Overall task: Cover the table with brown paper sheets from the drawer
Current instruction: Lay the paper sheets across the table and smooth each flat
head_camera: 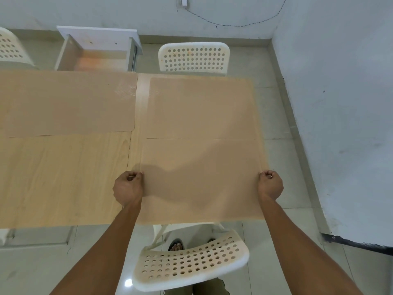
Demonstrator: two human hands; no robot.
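Left hand (127, 187) and right hand (271, 185) each pinch a side of the near paper sheet (200, 177), laying it down; next, smoothing it flat on the table (63, 177)

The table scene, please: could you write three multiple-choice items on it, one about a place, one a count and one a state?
1. Where does the open drawer sit?
A. beyond the table's far edge
B. under the near chair
C. against the right wall

2. How many paper sheets lie on or over the table?
A. one
B. three
C. five

3. How is the near sheet held?
A. by one hand
B. by neither hand
C. by both hands at its side edges

Key:
1 A, it shows past the far edge, left of the far chair.
2 B, far-left sheet, far-right sheet and the near sheet.
3 C, left hand and right hand pinch its edges.
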